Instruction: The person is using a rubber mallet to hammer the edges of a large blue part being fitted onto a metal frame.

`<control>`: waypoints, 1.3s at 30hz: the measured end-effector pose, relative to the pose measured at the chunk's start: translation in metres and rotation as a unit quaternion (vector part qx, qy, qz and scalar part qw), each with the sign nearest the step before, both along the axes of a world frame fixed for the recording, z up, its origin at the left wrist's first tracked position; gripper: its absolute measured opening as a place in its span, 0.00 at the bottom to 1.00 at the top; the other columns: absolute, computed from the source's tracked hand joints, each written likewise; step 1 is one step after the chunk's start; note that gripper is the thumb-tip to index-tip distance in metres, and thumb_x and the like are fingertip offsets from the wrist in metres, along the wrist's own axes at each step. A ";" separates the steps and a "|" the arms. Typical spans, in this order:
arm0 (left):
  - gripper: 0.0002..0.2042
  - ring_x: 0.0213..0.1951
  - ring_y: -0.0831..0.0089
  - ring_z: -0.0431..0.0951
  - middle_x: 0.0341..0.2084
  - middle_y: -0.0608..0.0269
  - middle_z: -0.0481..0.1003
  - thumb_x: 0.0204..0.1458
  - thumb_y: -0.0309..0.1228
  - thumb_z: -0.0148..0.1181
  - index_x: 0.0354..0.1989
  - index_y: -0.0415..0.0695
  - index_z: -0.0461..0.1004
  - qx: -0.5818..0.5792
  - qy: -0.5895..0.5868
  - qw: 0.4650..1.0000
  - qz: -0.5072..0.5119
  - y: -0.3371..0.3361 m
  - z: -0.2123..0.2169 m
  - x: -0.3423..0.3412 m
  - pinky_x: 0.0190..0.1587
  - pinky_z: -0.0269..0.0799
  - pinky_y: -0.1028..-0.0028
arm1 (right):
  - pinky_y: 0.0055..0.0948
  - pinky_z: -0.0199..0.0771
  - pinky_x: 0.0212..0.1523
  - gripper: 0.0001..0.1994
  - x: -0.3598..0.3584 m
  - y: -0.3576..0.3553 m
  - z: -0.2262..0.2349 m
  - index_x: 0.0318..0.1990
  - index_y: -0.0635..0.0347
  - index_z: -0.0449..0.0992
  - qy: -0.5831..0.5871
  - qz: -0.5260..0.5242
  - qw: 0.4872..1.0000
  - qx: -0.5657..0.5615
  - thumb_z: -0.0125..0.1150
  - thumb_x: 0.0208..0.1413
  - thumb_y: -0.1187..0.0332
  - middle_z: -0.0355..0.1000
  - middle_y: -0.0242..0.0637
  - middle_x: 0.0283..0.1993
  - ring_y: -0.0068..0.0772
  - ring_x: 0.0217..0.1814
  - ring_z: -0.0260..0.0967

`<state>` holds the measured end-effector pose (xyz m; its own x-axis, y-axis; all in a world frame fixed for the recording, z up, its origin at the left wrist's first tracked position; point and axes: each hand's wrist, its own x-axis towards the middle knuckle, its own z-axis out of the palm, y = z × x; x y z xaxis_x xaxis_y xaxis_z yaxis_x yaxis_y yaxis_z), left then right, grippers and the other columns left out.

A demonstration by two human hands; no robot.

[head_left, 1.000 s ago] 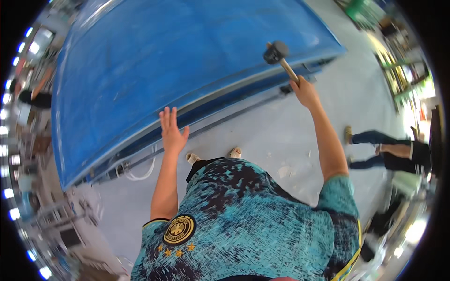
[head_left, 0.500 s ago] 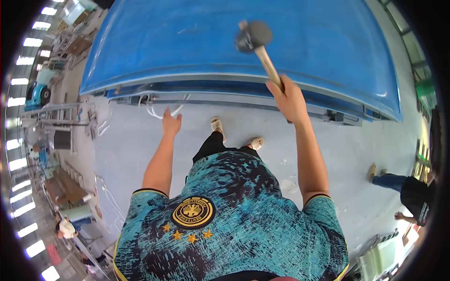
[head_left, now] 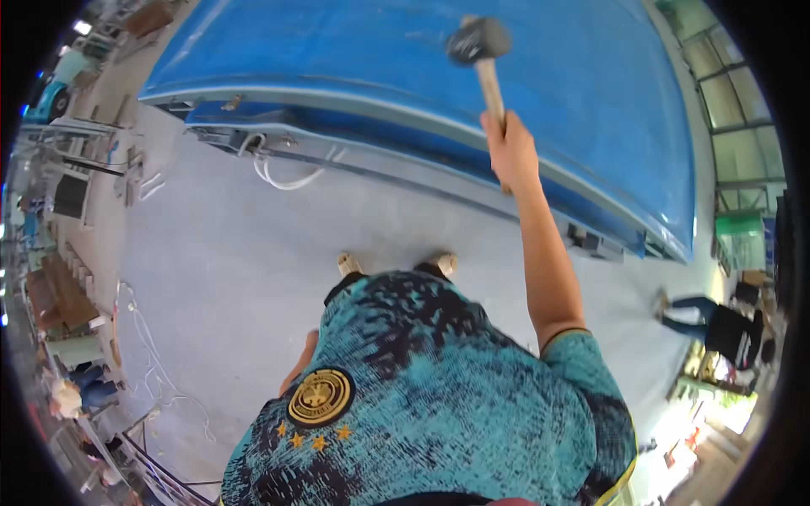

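My right hand [head_left: 513,150] is wrapped round the wooden handle of a mallet [head_left: 478,40] with a dark, thick head. The mallet is held up over a large blue panel [head_left: 354,59] that spans the upper part of the view, and its head is slightly blurred. I cannot tell whether the head touches the panel. My left hand [head_left: 305,352] hangs low beside my body, mostly covered by my patterned shirt, and its fingers do not show.
White cables [head_left: 287,179] hang from the lower frame [head_left: 396,179] under the blue panel. Another person [head_left: 727,333] in dark clothes stands at the right. A cable [head_left: 150,350] lies on the grey floor [head_left: 219,253] at the left, near a person [head_left: 80,390] among workshop equipment.
My left hand has dropped back from near the panel's frame to my side. The mallet in my right hand has shifted a little up and right. My view has turned and my feet have moved.
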<state>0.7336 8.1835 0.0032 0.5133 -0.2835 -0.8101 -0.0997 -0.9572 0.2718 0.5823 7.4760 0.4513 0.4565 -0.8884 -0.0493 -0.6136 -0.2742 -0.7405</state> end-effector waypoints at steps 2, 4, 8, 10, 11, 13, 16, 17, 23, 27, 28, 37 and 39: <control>0.33 0.63 0.44 0.83 0.62 0.41 0.83 0.63 0.53 0.67 0.70 0.43 0.78 -0.048 0.006 0.999 0.011 0.005 -0.015 0.043 0.66 0.79 0.53 | 0.58 0.78 0.45 0.25 0.030 0.022 0.006 0.51 0.62 0.73 -0.006 -0.021 0.998 -0.055 0.54 0.78 0.44 0.83 0.59 0.39 0.73 0.42 0.80; 0.33 0.63 0.44 0.83 0.61 0.41 0.83 0.63 0.52 0.68 0.71 0.44 0.78 -0.097 -0.007 0.995 -0.007 0.000 -0.025 0.113 0.66 0.79 0.53 | 0.58 0.78 0.44 0.27 0.034 0.047 -0.042 0.48 0.63 0.73 -0.035 -0.125 0.987 -0.097 0.53 0.78 0.42 0.82 0.59 0.37 0.73 0.41 0.79; 0.27 0.64 0.47 0.83 0.62 0.44 0.83 0.62 0.50 0.71 0.66 0.50 0.82 -0.079 -0.136 0.985 -0.064 0.020 0.024 0.258 0.67 0.79 0.54 | 0.47 0.80 0.34 0.27 0.086 0.073 -0.035 0.50 0.63 0.74 0.113 -0.153 0.978 0.081 0.54 0.77 0.42 0.80 0.49 0.31 0.47 0.30 0.83; 0.22 0.62 0.50 0.85 0.60 0.46 0.84 0.68 0.48 0.66 0.57 0.43 0.87 -0.154 -0.233 0.955 -0.101 0.059 0.009 0.305 0.66 0.79 0.54 | 0.45 0.80 0.32 0.27 0.116 0.065 -0.009 0.50 0.63 0.74 0.074 -0.166 0.982 0.043 0.54 0.77 0.41 0.80 0.47 0.30 0.42 0.27 0.82; 0.23 0.59 0.49 0.86 0.57 0.44 0.86 0.68 0.48 0.66 0.59 0.41 0.86 -0.181 -0.175 0.960 0.124 0.044 0.029 0.321 0.63 0.80 0.56 | 0.42 0.80 0.30 0.28 0.107 0.076 -0.007 0.50 0.62 0.74 0.034 -0.216 0.976 0.005 0.54 0.76 0.41 0.79 0.44 0.30 0.37 0.25 0.80; 0.22 0.58 0.50 0.87 0.55 0.44 0.87 0.68 0.47 0.66 0.59 0.41 0.87 -0.190 -0.180 0.952 0.156 0.033 0.059 0.360 0.62 0.81 0.57 | 0.44 0.81 0.32 0.28 0.112 0.088 -0.024 0.50 0.63 0.75 0.005 -0.250 0.968 -0.030 0.54 0.76 0.40 0.80 0.47 0.31 0.41 0.26 0.81; 0.22 0.56 0.51 0.88 0.53 0.43 0.88 0.68 0.46 0.67 0.59 0.42 0.87 -0.162 -0.186 0.953 0.173 0.061 0.056 0.383 0.60 0.81 0.58 | 0.49 0.83 0.36 0.30 0.099 0.073 -0.098 0.47 0.65 0.76 0.126 -0.254 0.927 -0.246 0.53 0.76 0.39 0.84 0.53 0.35 0.48 0.29 0.85; 0.22 0.56 0.51 0.88 0.52 0.42 0.88 0.67 0.46 0.67 0.60 0.42 0.87 -0.128 -0.191 0.960 0.158 0.083 0.046 0.387 0.59 0.81 0.58 | 0.52 0.83 0.38 0.30 0.116 0.075 -0.085 0.47 0.65 0.76 0.175 -0.185 0.959 -0.121 0.53 0.76 0.39 0.85 0.54 0.37 0.51 0.32 0.86; 0.21 0.57 0.51 0.88 0.51 0.44 0.88 0.65 0.48 0.69 0.58 0.46 0.88 -0.145 -0.112 0.961 0.206 0.159 -0.014 0.325 0.59 0.81 0.58 | 0.58 0.82 0.45 0.34 0.200 0.123 -0.038 0.51 0.65 0.79 0.035 -0.190 0.980 -0.040 0.52 0.75 0.36 0.85 0.59 0.40 0.64 0.41 0.86; 0.20 0.55 0.56 0.89 0.51 0.50 0.89 0.63 0.44 0.71 0.56 0.45 0.89 -0.117 -0.034 0.991 0.059 0.155 -0.013 0.284 0.59 0.82 0.61 | 0.56 0.83 0.42 0.30 0.200 0.093 -0.133 0.49 0.65 0.78 0.242 -0.036 0.965 -0.099 0.54 0.76 0.39 0.84 0.56 0.36 0.64 0.38 0.85; 0.20 0.55 0.56 0.89 0.50 0.50 0.90 0.63 0.44 0.71 0.56 0.45 0.89 -0.103 -0.005 0.991 0.089 0.172 -0.005 0.267 0.59 0.82 0.61 | 0.56 0.83 0.42 0.30 0.228 0.100 -0.115 0.49 0.65 0.78 0.237 -0.017 0.967 -0.096 0.54 0.76 0.39 0.84 0.56 0.36 0.64 0.38 0.85; 0.24 0.57 0.52 0.88 0.52 0.47 0.88 0.64 0.48 0.66 0.58 0.42 0.88 -0.108 -0.034 0.962 0.249 0.157 0.003 0.267 0.61 0.81 0.59 | 0.50 0.83 0.39 0.30 0.331 0.108 -0.078 0.47 0.67 0.77 0.155 0.020 0.981 -0.115 0.53 0.77 0.41 0.82 0.54 0.32 0.52 0.30 0.84; 0.25 0.61 0.46 0.85 0.55 0.42 0.87 0.64 0.49 0.65 0.60 0.43 0.86 -0.094 -0.054 0.958 0.267 0.167 0.015 0.265 0.64 0.79 0.55 | 0.51 0.83 0.40 0.29 0.372 0.121 -0.033 0.48 0.66 0.77 0.167 0.106 0.980 0.033 0.52 0.77 0.42 0.83 0.54 0.33 0.53 0.31 0.85</control>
